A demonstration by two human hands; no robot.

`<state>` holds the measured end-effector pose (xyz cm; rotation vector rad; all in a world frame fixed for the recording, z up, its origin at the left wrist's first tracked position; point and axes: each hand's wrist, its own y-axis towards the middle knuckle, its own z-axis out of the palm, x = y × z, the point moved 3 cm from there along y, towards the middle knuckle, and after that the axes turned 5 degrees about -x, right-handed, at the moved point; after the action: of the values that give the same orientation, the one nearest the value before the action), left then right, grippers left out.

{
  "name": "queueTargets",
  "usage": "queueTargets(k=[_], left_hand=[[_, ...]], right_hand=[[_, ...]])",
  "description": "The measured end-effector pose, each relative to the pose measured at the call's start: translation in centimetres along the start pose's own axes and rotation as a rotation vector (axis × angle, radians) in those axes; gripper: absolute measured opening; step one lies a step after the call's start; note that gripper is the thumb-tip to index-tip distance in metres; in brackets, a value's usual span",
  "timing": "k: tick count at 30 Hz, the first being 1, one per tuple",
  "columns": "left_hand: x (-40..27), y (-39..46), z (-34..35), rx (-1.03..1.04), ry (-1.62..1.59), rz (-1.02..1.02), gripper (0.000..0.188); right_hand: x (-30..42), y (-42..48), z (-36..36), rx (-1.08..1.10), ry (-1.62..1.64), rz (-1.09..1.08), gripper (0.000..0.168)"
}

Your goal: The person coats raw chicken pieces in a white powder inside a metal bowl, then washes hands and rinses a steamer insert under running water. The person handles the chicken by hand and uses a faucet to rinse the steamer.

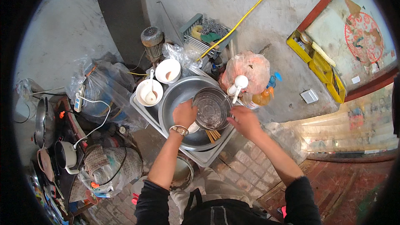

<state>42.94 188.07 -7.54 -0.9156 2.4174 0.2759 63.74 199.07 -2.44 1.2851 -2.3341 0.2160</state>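
A dark round metal pan or steamer tray (210,108) is held over the large metal basin (168,91). My left hand (185,114) grips its left edge. At its right side is my right hand (244,121), slightly blurred, with curled fingers; whether it holds the edge is unclear. Wooden chopsticks (213,136) stick out below the pan inside the basin, and part of a white bowl (193,127) shows beside my left wrist. Behind the basin's left rim sit a white bowl with a spoon (142,89) and another white bowl with brown residue (162,70).
The basin rests on a metal sink (202,162). White ladles or spoons (241,82) lie on a plastic bag (250,65) at right, near an orange pump bottle (261,100). A yellow hose (240,21) hangs behind. A bucket (182,173) stands below; a white saucepan (70,156) is left.
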Motion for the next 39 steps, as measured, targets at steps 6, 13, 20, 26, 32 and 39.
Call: queueTargets(k=[6, 13, 20, 26, 32, 39], left_hand=[[3.6, -0.2, 4.3, 0.431, -0.686, -0.405, 0.019], [4.8, -4.8, 7.9, 0.755, -1.232, -1.053, 0.020], [3.7, -13.0, 12.4, 0.859, -2.230, -1.578, 0.027], [0.8, -14.2, 12.8, 0.798, -2.516, -1.585, 0.026], [0.3, -13.9, 11.9, 0.880, -2.672, -1.552, 0.027], [-0.5, -13.8, 11.3, 0.880, -2.717, -1.483, 0.046]], right_hand=[[6.9, 2.3, -13.4, -0.414, -0.121, -0.484, 0.052], [7.3, 7.4, -11.9, -0.362, -0.250, -0.711, 0.029], [9.1, 8.3, -11.1, -0.425, -0.347, -0.651, 0.028], [9.5, 7.7, -11.1, -0.405, -0.353, -0.603, 0.028], [9.7, 7.6, -11.1, -0.410, -0.372, -0.588, 0.029], [9.6, 7.8, -10.8, -0.371, -0.393, -0.540, 0.024]])
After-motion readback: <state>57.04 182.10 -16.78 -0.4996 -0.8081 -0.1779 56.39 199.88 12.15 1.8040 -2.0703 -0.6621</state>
